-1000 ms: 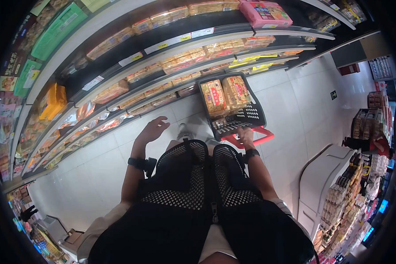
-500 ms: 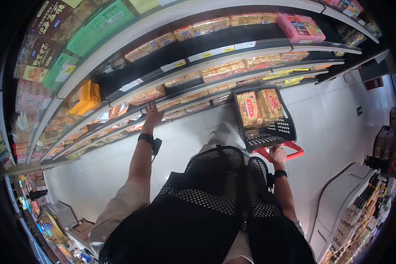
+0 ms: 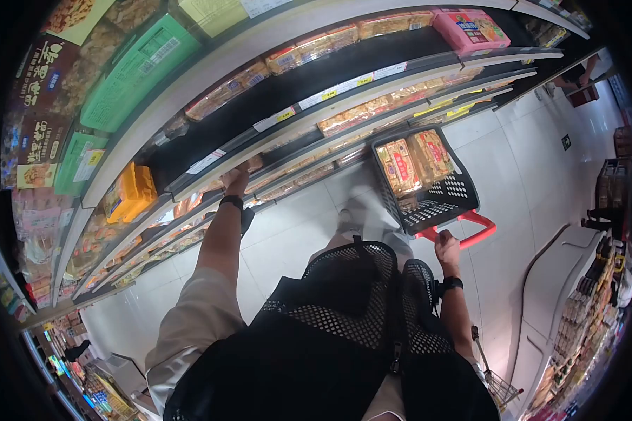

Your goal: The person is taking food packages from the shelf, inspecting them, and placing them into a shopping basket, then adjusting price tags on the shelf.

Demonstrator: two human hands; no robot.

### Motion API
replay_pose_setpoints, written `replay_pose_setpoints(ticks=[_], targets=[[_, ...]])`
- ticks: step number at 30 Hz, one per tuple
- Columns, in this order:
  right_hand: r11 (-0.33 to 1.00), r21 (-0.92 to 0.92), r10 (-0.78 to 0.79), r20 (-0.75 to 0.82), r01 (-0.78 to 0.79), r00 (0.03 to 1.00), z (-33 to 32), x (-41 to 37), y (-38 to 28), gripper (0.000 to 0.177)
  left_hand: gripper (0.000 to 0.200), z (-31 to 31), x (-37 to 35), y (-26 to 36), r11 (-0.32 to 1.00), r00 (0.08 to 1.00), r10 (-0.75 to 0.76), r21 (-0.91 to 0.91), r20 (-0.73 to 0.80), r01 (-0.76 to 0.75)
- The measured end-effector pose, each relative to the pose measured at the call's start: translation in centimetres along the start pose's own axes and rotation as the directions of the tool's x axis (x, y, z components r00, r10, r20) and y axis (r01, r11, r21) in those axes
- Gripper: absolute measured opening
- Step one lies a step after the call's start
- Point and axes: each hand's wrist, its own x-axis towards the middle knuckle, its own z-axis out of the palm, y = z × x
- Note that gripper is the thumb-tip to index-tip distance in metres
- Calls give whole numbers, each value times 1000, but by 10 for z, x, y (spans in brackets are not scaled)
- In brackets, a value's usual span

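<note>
My left hand (image 3: pixel 234 181) reaches in under a shelf edge, right at a wrapped snack pack (image 3: pixel 252 165); its fingers are mostly lost in shadow and blur. Down to the right, my right hand (image 3: pixel 447 250) is closed around the red handle (image 3: pixel 482 230) of a black perforated shopping basket (image 3: pixel 444 205). Inside the basket, two clear-wrapped packs of golden-brown snacks with red labels lie side by side: a left pack (image 3: pixel 399 165) and a right pack (image 3: pixel 430 154).
Curved shelves hold more snack packs (image 3: pixel 314 48), a pink pack (image 3: pixel 470 30), an orange bag (image 3: pixel 131 193) and green packages (image 3: pixel 139 74). Pale floor tiles (image 3: pixel 502 165) lie below. A white-sided display stand (image 3: pixel 551 295) is at the right, with a wire cart (image 3: pixel 502 386) nearby.
My left hand has gone deeper under the shelf edge, its fingers now harder to see. My right hand keeps hold of the basket handle. The view has shifted slightly.
</note>
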Motion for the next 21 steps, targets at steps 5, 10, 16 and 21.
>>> replay_pose_setpoints(ticks=[5, 10, 16, 21], targets=[[974, 227, 0, 107, -24, 994, 26, -5, -10, 21, 86, -1, -35, 15, 966, 957, 251, 107, -146, -237], [961, 238, -185, 181, 140, 966, 30, 2, -46, 19, 79, -18, -107, 43, 949, 914, 303, 1, -269, -315], [915, 356, -279, 217, 190, 935, -22, 30, -131, 20, 69, -96, -127, 112, 547, 715, 484, -462, -505, -698], [817, 565, -317, 273, 115, 908, -78, 55, -183, 29, 53, -129, -153, 183, 172, 767, 544, -849, -342, -500]])
